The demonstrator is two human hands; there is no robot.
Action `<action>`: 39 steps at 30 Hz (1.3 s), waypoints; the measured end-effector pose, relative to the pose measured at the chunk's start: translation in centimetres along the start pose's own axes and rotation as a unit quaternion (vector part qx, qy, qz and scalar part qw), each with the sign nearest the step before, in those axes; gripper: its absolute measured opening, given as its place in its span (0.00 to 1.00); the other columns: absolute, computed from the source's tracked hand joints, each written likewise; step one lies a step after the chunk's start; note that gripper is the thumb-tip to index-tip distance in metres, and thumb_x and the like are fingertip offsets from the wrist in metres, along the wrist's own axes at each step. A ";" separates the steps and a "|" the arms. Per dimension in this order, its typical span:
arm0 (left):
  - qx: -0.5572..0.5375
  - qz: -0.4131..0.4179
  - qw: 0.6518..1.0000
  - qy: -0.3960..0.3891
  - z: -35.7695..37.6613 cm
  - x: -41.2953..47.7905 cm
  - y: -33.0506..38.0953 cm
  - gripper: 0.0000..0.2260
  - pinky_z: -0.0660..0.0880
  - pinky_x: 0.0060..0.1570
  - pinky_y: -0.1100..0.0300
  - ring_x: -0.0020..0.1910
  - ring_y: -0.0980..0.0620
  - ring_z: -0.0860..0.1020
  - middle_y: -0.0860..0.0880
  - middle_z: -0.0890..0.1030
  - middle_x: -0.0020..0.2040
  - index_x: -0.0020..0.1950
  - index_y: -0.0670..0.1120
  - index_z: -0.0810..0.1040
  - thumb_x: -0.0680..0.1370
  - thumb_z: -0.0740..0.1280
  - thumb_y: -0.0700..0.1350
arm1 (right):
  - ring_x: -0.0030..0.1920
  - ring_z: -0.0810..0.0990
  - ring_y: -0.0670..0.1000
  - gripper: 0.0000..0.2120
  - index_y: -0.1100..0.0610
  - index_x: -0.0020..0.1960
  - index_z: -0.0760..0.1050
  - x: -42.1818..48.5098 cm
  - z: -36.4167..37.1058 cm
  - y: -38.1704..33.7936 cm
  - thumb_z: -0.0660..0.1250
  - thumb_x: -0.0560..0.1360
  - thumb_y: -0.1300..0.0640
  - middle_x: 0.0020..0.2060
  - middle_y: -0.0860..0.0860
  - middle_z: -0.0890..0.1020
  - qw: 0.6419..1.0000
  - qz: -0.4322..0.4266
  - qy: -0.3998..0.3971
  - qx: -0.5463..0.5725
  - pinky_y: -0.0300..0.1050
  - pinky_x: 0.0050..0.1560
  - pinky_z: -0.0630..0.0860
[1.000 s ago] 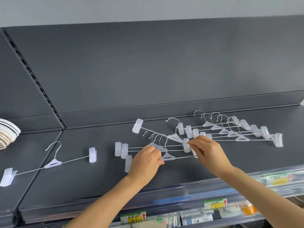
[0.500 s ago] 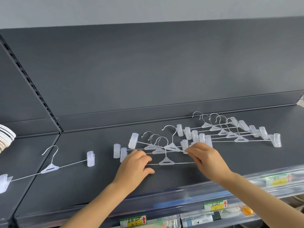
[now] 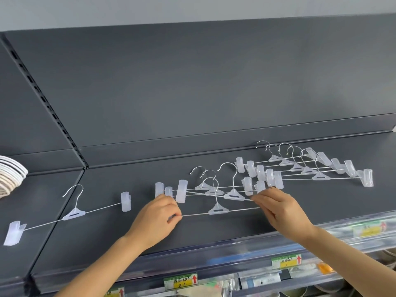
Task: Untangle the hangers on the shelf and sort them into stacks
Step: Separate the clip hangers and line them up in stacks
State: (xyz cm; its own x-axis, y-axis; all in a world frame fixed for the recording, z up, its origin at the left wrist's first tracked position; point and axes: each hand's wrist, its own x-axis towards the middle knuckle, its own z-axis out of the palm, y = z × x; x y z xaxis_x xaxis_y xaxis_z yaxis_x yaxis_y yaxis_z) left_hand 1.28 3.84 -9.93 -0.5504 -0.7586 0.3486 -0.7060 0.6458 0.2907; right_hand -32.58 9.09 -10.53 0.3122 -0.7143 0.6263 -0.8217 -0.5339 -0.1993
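Several clear clip hangers with wire bars lie on the dark grey shelf (image 3: 214,236). A tangled group (image 3: 214,190) sits mid-shelf. The nearest hanger (image 3: 218,210) lies slightly apart from that group; my left hand (image 3: 157,219) pinches its left end and my right hand (image 3: 278,209) grips its right end. Behind and to the right, a fanned stack of hangers (image 3: 304,170) lies in a row. A single hanger (image 3: 74,213) lies alone at the left.
A pile of white and beige curved hangers (image 3: 9,176) sits at the far left edge. A slotted upright (image 3: 47,103) divides the back panel. Below the shelf's front lip, price labels (image 3: 181,281) and packaged goods hang.
Both hands have drawn the nearest hanger toward the front edge, away from the tangle. The angled hanger that stuck up has dropped flat among the others.
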 end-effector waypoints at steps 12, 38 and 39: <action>0.018 -0.025 0.999 0.032 1.4 2.3 1.5 0.09 0.69 0.38 0.59 0.36 0.53 0.67 0.56 0.72 0.32 0.34 0.47 0.75 0.69 0.73 0.39 | 0.37 0.77 0.50 0.13 0.59 0.48 0.80 -0.3 -0.4 0.1 0.58 0.78 0.58 0.39 0.50 0.80 1.000 0.003 0.006 -0.003 0.42 0.33 0.76; -0.004 -0.053 0.998 -0.039 -0.2 0.0 0.2 0.33 0.61 0.65 0.57 0.65 0.58 0.59 0.57 0.71 0.66 0.69 0.51 0.71 0.70 0.54 0.68 | 0.35 0.73 0.52 0.12 0.58 0.44 0.81 -0.5 -0.2 0.0 0.69 0.65 0.71 0.37 0.50 0.80 0.992 -0.049 -0.094 -0.067 0.41 0.32 0.74; -0.002 -0.056 0.998 -0.038 -0.2 0.0 0.1 0.34 0.61 0.65 0.57 0.66 0.57 0.59 0.57 0.71 0.67 0.69 0.51 0.71 0.70 0.54 0.68 | 0.35 0.74 0.52 0.12 0.58 0.43 0.81 -0.4 -0.3 -0.2 0.71 0.64 0.72 0.37 0.50 0.80 0.991 -0.046 -0.104 -0.067 0.41 0.32 0.74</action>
State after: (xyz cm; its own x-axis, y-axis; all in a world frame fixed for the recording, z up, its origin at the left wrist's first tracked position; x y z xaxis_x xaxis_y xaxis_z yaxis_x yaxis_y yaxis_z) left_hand 1.27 3.90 -9.74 -0.5010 -0.8298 0.2457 -0.7625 0.5576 0.3282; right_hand -32.70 9.66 -10.49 0.4687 -0.7507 0.4657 -0.8370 -0.5460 -0.0377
